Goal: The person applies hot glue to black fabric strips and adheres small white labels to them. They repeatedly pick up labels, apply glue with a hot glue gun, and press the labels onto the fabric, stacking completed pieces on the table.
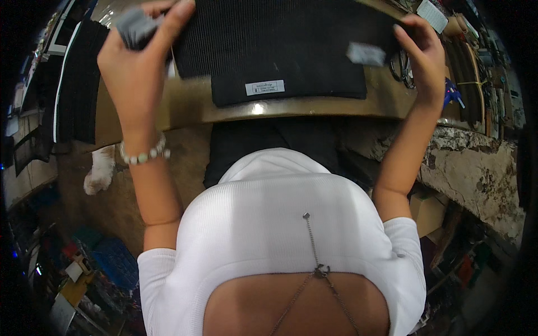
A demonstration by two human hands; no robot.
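A black ribbed sheet (273, 38), maybe fabric or a mat, is held up over the table, with a blurred white label (365, 54) near its right end. My right hand (426, 54) pinches its right edge between thumb and fingers. My left hand (138, 71) grips a small blurred grey bundle (136, 27), perhaps a stack of labels. Its thumb tip comes close to the sheet's left edge; whether it touches cannot be made out. Partly under the raised sheet, another black piece (323, 86) lies flat near the table's front edge, bearing a white printed label (265, 87).
Stacked black pieces (77, 88) lie left on the brown table (189, 105). On the right are dark-handled scissors (399, 71), a blue tool (452, 93) and a tied stack of strips (473, 84). A white furry animal's leg or tail (101, 170) shows below left. A rough wall (470, 168) stands right.
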